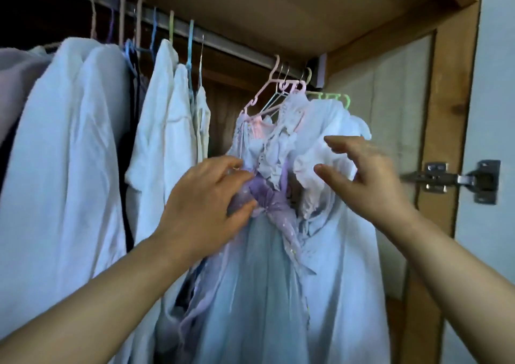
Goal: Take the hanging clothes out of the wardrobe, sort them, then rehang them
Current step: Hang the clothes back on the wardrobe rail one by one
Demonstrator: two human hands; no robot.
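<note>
A bunch of pale blue and lilac dresses (278,266) hangs on pink and green hangers (289,86) at the right end of the wardrobe rail (237,48). My left hand (206,204) grips the sparkly purple fabric (267,199) at the front of one dress. My right hand (365,174) is in front of a white ruffled garment (331,129), fingers spread and loosely bent; it looks blurred and holds nothing. Further left, several white and pale garments (83,140) hang on coloured hangers.
The wooden wardrobe top (278,6) is close overhead. The open door (496,112) with a metal hinge (459,181) stands at the right. A gap on the rail separates the two groups of clothes.
</note>
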